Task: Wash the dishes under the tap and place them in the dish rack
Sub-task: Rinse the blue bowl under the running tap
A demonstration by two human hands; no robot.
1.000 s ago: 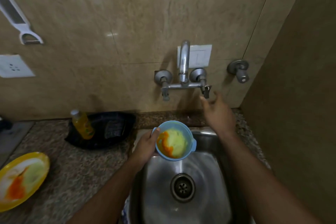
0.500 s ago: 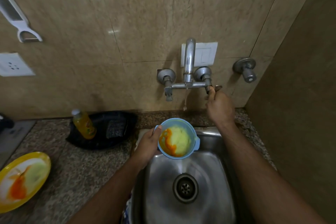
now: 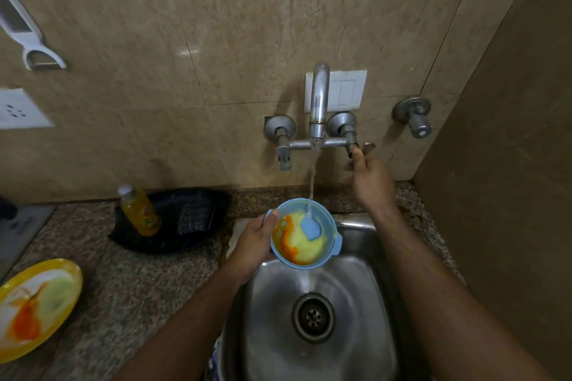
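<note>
A soiled yellow plate (image 3: pixel 34 306) is seen at the left edge of the desk (image 3: pixel 148 281). A blue bowl (image 3: pixel 305 233), smeared orange and yellow, is held by its rim in the grip of the left hand (image 3: pixel 255 240) over the sink (image 3: pixel 349 303), under water from the tap (image 3: pixel 318 102). The tap's right handle (image 3: pixel 368 148) is pinched in the right hand (image 3: pixel 370 178).

The bowl (image 3: pixel 305 233) is held over the back of the sink (image 3: pixel 365 303), under the tap (image 3: pixel 318 102). Left of the sink, on the counter (image 3: pixel 139 281), a tray (image 3: pixel 173 241) holds a bottle (image 3: pixel 140 212) and a scrubber (image 3: pixel 195 218). A plate (image 3: pixel 37 308) lies farther left, nearer the person.
</note>
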